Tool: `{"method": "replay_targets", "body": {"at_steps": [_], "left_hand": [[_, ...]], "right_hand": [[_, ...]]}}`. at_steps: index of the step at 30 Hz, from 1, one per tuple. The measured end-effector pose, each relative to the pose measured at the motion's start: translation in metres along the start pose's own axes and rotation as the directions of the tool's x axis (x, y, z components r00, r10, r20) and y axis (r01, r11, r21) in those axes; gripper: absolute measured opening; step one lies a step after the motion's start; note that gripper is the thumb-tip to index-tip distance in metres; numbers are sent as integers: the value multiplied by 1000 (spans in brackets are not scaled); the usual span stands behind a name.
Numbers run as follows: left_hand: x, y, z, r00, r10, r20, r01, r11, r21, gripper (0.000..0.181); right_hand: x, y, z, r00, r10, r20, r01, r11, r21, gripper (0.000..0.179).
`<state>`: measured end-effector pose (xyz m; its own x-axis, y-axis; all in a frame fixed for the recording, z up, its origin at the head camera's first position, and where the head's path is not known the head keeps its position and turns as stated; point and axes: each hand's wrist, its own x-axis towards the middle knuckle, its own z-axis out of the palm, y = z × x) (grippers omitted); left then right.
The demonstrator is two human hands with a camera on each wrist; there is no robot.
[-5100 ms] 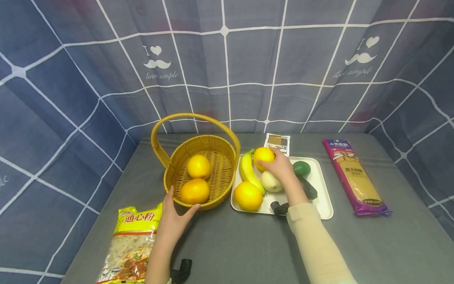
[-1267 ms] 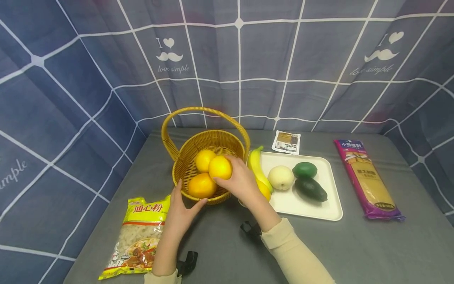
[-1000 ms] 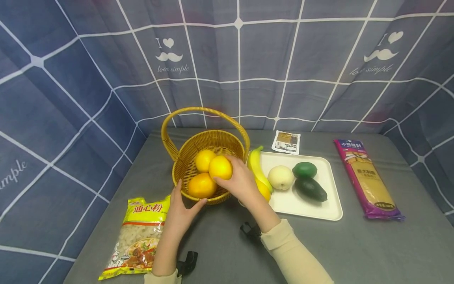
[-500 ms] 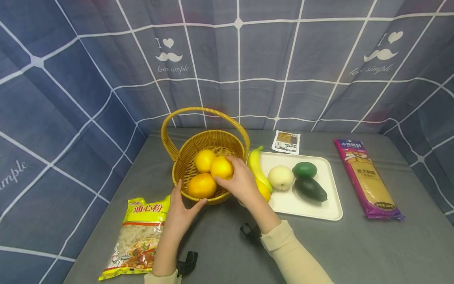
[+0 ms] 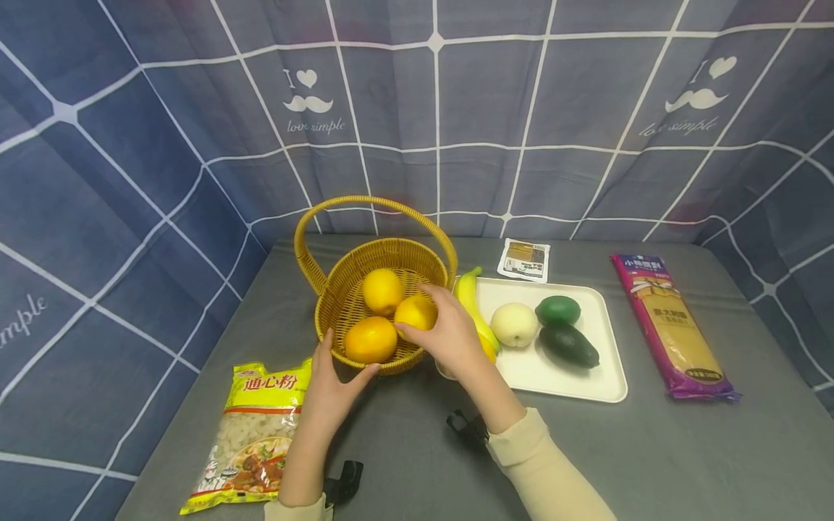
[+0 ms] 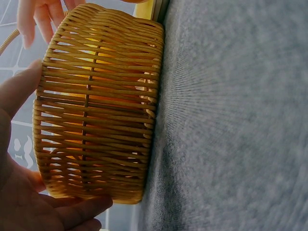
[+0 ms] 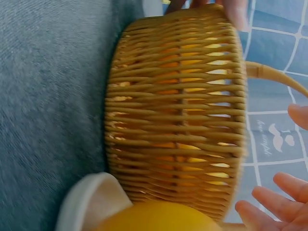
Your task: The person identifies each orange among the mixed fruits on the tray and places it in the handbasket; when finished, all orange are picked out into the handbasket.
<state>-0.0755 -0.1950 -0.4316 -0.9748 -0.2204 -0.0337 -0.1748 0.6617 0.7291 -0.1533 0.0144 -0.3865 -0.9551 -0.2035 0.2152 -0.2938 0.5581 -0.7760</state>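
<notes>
In the head view, a yellow wicker basket point(image 5: 323, 307) with a tall handle holds three yellow-orange round fruits: one at the back point(image 5: 382, 291), an orange one in front point(image 5: 371, 340) and one at the right point(image 5: 415, 312). My left hand point(image 5: 331, 394) rests against the basket's near left side, thumb and fingers spread along it; the left wrist view has its thumb point(image 6: 24, 86) at the rim. Over the right rim hovers my right hand point(image 5: 452, 333), beside the right-hand fruit. Its fingers point(image 7: 279, 197) stand apart from the thumb in the right wrist view, with nothing seen between them.
A white tray point(image 5: 606, 376) right of the basket bears a banana point(image 5: 470, 300), a pale pear-like fruit point(image 5: 515, 325), two dark green fruits point(image 5: 569, 345) and a yellow fruit point(image 7: 159, 219). Around lie a macaroni bag point(image 5: 254, 434), a spaghetti pack point(image 5: 674, 325) and a small packet point(image 5: 525, 260).
My right hand carried a yellow fruit from the tray into the basket and let it go; it now sits lower, at the right. The back fruit has shifted slightly. My left hand stays at the basket.
</notes>
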Motion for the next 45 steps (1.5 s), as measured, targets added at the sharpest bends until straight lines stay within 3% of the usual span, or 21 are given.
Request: {"method": "replay_targets", "body": {"at_steps": [8,19,25,32,45], "left_hand": [[0,1,0,1000,10,-2,-10,1000,-7,112],[-1,-2,1,1000,-10,8,10,1000,8,113],[0,-3,1,1000,-17,11,17,1000,10,114],[-1,-2,1,1000,-7,5,7,1000,9,113],[0,-3,0,1000,0,15,0,1000,-4,113]], "right_hand": [[-14,-3,-26,998,-40,-53,41,999,19,72],[-31,11,-50,994,102,-44,-101,995,23,74],[-39,23,-49,989,143,-22,-143,990,-13,76],[-45,37,-41,994,109,-17,-110,989,-96,74],[-49,52,-33,991,133,-9,-133,980,-151,75]]}}
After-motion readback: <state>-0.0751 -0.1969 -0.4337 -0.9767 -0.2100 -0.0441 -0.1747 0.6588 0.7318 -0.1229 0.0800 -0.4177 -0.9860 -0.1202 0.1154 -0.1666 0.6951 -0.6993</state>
